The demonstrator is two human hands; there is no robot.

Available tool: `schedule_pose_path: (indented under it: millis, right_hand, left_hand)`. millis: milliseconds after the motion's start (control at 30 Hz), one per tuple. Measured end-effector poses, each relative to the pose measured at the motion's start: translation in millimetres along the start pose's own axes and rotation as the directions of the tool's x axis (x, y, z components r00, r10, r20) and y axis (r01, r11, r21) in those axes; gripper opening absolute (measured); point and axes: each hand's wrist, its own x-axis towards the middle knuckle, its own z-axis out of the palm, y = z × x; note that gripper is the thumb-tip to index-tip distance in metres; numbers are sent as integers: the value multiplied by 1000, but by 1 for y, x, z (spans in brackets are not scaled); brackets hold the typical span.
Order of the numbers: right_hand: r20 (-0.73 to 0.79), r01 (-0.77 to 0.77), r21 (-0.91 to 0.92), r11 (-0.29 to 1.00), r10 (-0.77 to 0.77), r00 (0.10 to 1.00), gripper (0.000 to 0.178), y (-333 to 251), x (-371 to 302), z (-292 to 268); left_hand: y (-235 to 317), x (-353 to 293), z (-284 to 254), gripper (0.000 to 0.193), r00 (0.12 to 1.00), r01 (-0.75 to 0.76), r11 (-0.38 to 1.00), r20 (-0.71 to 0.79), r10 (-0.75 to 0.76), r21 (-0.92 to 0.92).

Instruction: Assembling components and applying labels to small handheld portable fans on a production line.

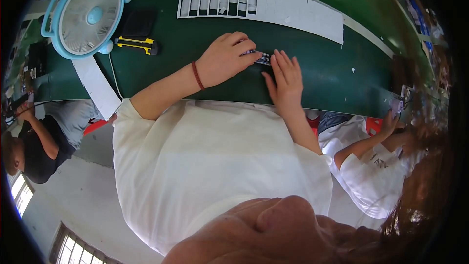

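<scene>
The left hand (225, 58) curls its grip closed around a small dark flat part (262, 58), mostly hidden under the fingers so its shape is hard to read. It lies on the green bench (195, 44), where the right hand (286, 79) presses flat, fingers together, touching the part's end. Beyond lies a white slotted sheet (259, 5); to the left, a yellow-and-black knife (137, 45) and a round blue fan (85, 14).

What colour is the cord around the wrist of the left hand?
The cord on the left hand is red, as the head view shows.
</scene>
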Motion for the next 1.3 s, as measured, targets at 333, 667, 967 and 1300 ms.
schedule_pose_path:
  millis: [333, 667, 967, 1300]
  right_hand:
    - [2, 44, -109, 993, -44, 999, 66, 5, 10, -2]
    - [-75, -230, 26, 973, 231, 970, 62, -21, 8, -25]
    - [-200, -504, -327, 799, 463, 864, 55, 178, 34, -132]
    - [-95, -677, -287, 678, 683, 724, 61, 298, 7, -174]
  left_hand:
    - [9, 4, -6, 35, 994, 78, 997, 74, -78, 4]
    - [20, 58, -37, 60, 881, 460, 510, 447, -157, -727]
    - [-355, 53, -69, 80, 735, 679, 540, -457, -502, 498]
    - [-375, 59, -67, 74, 713, 696, 680, -341, -613, 232]
